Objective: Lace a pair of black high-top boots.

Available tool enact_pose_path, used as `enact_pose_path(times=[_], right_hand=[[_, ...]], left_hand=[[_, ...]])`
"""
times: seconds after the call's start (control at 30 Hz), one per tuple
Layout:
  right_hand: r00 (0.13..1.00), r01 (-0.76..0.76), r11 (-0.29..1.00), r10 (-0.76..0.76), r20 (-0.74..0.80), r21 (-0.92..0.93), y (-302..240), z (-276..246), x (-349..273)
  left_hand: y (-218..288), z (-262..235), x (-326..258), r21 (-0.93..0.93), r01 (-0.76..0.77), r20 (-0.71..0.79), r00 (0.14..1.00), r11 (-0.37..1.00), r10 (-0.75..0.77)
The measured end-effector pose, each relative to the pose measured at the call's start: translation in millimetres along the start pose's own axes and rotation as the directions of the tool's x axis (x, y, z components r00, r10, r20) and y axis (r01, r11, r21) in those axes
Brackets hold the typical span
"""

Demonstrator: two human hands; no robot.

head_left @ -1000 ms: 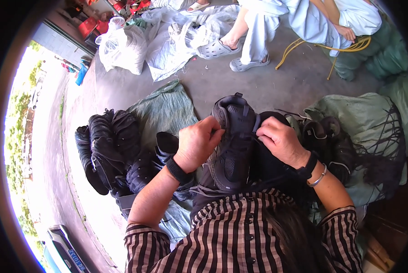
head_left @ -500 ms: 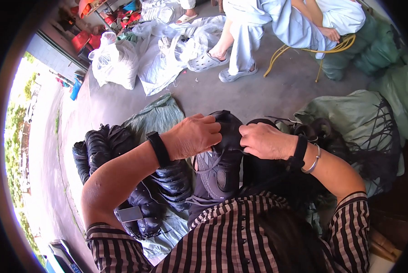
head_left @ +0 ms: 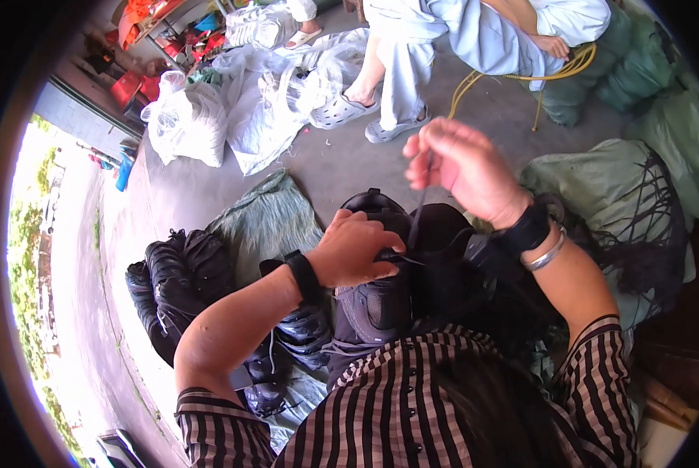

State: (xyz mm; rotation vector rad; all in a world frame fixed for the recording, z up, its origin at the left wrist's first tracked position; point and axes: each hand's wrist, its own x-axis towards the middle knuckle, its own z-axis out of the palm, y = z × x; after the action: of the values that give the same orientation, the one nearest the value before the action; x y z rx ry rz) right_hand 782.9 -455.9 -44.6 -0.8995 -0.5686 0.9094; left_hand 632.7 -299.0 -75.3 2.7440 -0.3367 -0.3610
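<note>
My right hand (head_left: pixel 462 168) is raised above my lap, fingers pinched shut on a thin dark shoelace (head_left: pixel 417 209) that runs straight down, taut, to the shoe below. My left hand (head_left: pixel 355 251) is curled over the top of that black shoe (head_left: pixel 374 300), fingers bent and pressing on it near where the lace enters, thumb tucked toward me. The shoe sits in my lap, just in front of my striped shirt (head_left: pixel 412 405); its upper looks like matte mesh with a rounded toe and loose pale laces hanging at the near end. I wear a black band on each wrist, and a metal bangle (head_left: pixel 546 256) on the right one.

To the left, near my left elbow, more black shoes (head_left: pixel 179 281) lie heaped on the concrete floor (head_left: pixel 341 160), shiny and puffy in texture. A pale green woven sack (head_left: pixel 267 222) lies flat beyond them. To the right, a bulging green sack (head_left: pixel 610 187) is wrapped in dark netting. Farther off, white plastic bags (head_left: pixel 248 109), crinkled and full, stand on the floor, and another person sits at the far side in light blue clothes (head_left: pixel 458 35) and pale clogs (head_left: pixel 337 111), with a yellow cord (head_left: pixel 521 76) looped beside them.
</note>
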Motion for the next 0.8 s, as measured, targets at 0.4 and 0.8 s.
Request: enact_pose_path(times=[0.4,0.8], right_hand=[[0.874,-0.198,0.75,0.426,0.233,-0.631,-28,-3,-32],[0.811,0.332,0.934,-0.353,0.466,0.129,-159,13,-101]], left_hand=[[0,2,9,-0.182,0.077,0.049,0.996,0.98,-0.07],[3,9,-4,-0.056,0.126,-0.359,0.923,0.99,-0.138]])
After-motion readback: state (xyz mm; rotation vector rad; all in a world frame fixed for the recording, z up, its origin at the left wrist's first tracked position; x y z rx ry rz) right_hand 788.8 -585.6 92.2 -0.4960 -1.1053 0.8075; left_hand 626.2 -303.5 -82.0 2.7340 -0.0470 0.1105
